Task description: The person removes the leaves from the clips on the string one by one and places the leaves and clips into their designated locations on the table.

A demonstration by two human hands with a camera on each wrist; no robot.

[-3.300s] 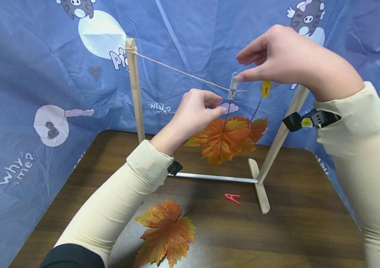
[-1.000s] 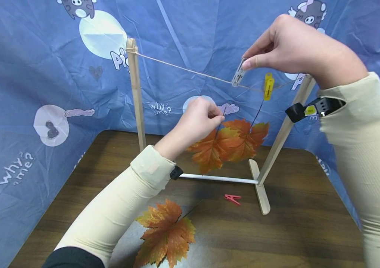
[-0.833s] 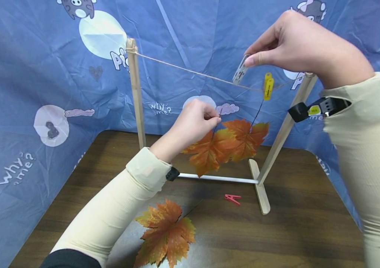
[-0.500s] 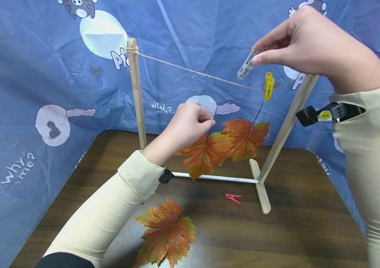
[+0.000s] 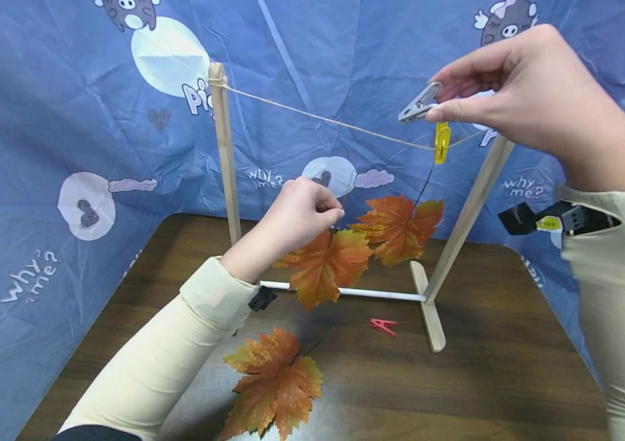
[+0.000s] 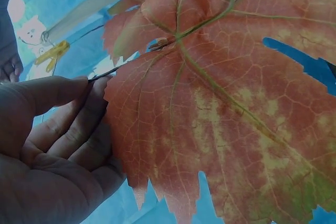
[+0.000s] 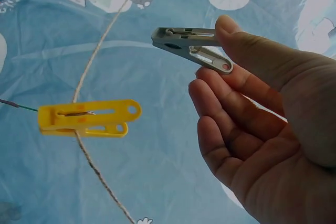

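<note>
My left hand [image 5: 303, 214] pinches the dark stem of an orange maple leaf [image 5: 326, 266], which hangs below the fingers; the left wrist view shows the stem [image 6: 113, 71] between thumb and fingers. Above and to the right, my right hand [image 5: 533, 98] holds a grey clothespin [image 5: 420, 103] by its handle ends, off the string [image 5: 318, 117]. In the right wrist view the grey clothespin [image 7: 191, 45] has its jaws together. A yellow clothespin [image 5: 442, 144] grips the string and the stem of a second leaf [image 5: 406, 229] hanging from it.
A wooden post [image 5: 223, 147] on the left and another post [image 5: 467, 214] on the right carry the string, joined low by a white bar [image 5: 381, 294]. On the brown table [image 5: 456, 392] lie a third leaf [image 5: 276, 389] and a red clothespin [image 5: 383, 326].
The grey clothespin has come off the string and moved up and right with my right hand. My left hand now pinches the leaf's stem and has moved down and left with it.
</note>
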